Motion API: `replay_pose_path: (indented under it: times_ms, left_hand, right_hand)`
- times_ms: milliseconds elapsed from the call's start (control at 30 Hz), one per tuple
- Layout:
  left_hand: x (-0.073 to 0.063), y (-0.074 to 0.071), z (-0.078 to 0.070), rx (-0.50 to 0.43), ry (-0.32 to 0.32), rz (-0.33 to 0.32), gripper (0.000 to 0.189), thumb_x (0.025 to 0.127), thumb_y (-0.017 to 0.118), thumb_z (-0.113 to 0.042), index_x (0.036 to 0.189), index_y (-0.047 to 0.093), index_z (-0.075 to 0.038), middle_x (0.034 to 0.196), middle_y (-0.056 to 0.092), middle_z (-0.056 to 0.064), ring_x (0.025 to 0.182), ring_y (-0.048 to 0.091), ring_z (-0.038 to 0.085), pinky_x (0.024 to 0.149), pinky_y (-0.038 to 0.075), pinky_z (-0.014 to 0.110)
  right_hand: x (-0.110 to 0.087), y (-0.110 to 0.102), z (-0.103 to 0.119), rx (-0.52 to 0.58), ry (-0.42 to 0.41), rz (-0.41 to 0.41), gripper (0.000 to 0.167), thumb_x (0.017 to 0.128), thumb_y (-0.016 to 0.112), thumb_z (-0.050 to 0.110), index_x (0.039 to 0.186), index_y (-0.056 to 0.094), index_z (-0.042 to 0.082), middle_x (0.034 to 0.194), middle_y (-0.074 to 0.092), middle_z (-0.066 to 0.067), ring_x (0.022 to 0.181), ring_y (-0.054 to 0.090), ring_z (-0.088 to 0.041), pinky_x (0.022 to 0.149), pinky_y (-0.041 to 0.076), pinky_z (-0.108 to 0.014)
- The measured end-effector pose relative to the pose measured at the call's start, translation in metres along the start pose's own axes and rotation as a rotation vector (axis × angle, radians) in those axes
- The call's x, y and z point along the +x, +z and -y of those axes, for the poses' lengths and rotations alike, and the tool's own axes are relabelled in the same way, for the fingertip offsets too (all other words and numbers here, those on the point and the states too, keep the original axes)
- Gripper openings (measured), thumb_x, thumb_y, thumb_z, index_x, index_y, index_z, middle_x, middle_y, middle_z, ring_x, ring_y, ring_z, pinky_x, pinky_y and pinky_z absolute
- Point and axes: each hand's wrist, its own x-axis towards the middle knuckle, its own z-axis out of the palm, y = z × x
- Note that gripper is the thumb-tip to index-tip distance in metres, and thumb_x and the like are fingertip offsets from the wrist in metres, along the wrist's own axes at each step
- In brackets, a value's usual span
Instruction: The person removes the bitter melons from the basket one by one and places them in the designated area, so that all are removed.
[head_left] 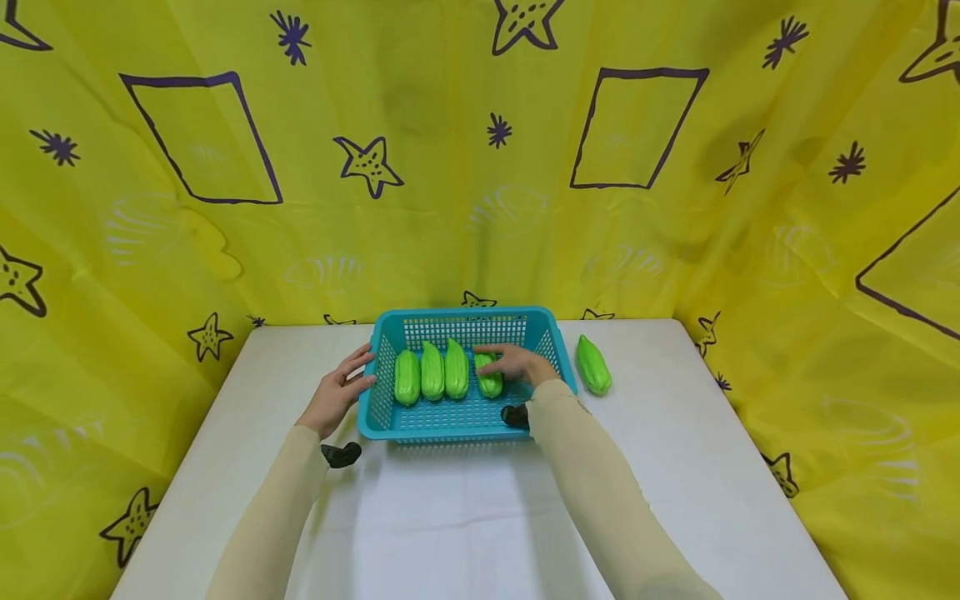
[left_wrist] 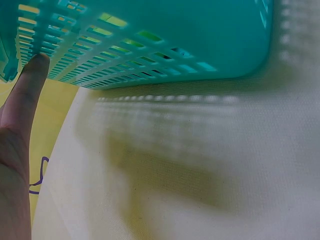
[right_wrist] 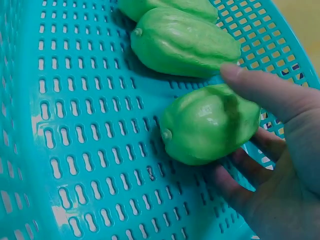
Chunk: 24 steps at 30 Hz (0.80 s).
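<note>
My right hand is inside the blue-green plastic basket, at a ridged fruit like a green papaya. In the right wrist view its thumb stands over this fruit, apart from it, and the fingers lie along the far side, partly hidden. Left of it, three more green papayas lie side by side on the basket floor. At the basket's left rim is my left hand, its fingers spread; in the left wrist view a fingertip touches the slotted wall.
Outside the basket, on the right, another green papaya lies on the white tabletop. Yellow curtains with dark drawings stand behind and at both sides. A dark wrist device shows below the left hand.
</note>
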Motion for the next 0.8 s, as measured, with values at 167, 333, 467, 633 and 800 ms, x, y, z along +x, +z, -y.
replay_pose_path:
  times_ms: [167, 333, 467, 633, 800]
  left_hand:
    - [0.003, -0.001, 0.004, -0.007, 0.017, -0.002, 0.057, 0.100, 0.057, -0.015, 0.151, 0.034, -0.003, 0.163, 0.015, 0.001, 0.144, 0.026, 0.033, 0.100, 0.045, 0.023]
    - [0.010, -0.006, 0.018, -0.002, 0.028, -0.009, 0.057, 0.100, 0.057, -0.018, 0.152, 0.035, -0.006, 0.163, 0.016, -0.004, 0.144, 0.028, 0.030, 0.097, 0.045, 0.018]
    - [0.013, -0.008, 0.025, 0.018, 0.035, -0.016, 0.059, 0.099, 0.060, -0.025, 0.151, 0.037, -0.008, 0.162, 0.019, -0.008, 0.142, 0.032, 0.028, 0.098, 0.045, 0.020]
    - [0.012, -0.008, 0.027, 0.016, 0.047, -0.017, 0.060, 0.098, 0.061, -0.027, 0.151, 0.038, -0.009, 0.161, 0.020, -0.009, 0.141, 0.034, 0.028, 0.098, 0.046, 0.020]
    - [0.012, -0.008, 0.028, 0.014, 0.054, -0.017, 0.060, 0.098, 0.061, -0.026, 0.151, 0.037, -0.007, 0.162, 0.019, -0.007, 0.141, 0.033, 0.030, 0.097, 0.046, 0.019]
  right_hand:
    - [-0.001, -0.001, 0.000, -0.001, -0.007, -0.031, 0.056, 0.094, 0.067, 0.017, 0.147, 0.048, 0.022, 0.161, 0.020, -0.013, 0.147, 0.013, -0.037, 0.115, 0.022, -0.058]
    - [-0.001, -0.003, 0.000, -0.001, -0.017, -0.032, 0.055, 0.094, 0.066, 0.015, 0.146, 0.049, 0.021, 0.160, 0.021, -0.014, 0.147, 0.014, -0.037, 0.114, 0.024, -0.057]
    - [-0.001, -0.004, -0.001, 0.013, -0.023, -0.023, 0.052, 0.095, 0.065, 0.012, 0.144, 0.051, 0.018, 0.159, 0.023, -0.015, 0.146, 0.018, -0.037, 0.114, 0.027, -0.054]
    - [0.000, -0.006, -0.003, 0.030, -0.037, -0.012, 0.047, 0.095, 0.064, 0.008, 0.141, 0.055, 0.013, 0.157, 0.028, -0.016, 0.144, 0.024, -0.037, 0.112, 0.031, -0.052]
    - [-0.001, -0.007, -0.003, 0.037, -0.034, -0.012, 0.046, 0.096, 0.063, 0.011, 0.141, 0.055, 0.012, 0.157, 0.029, -0.015, 0.143, 0.024, -0.037, 0.113, 0.029, -0.053]
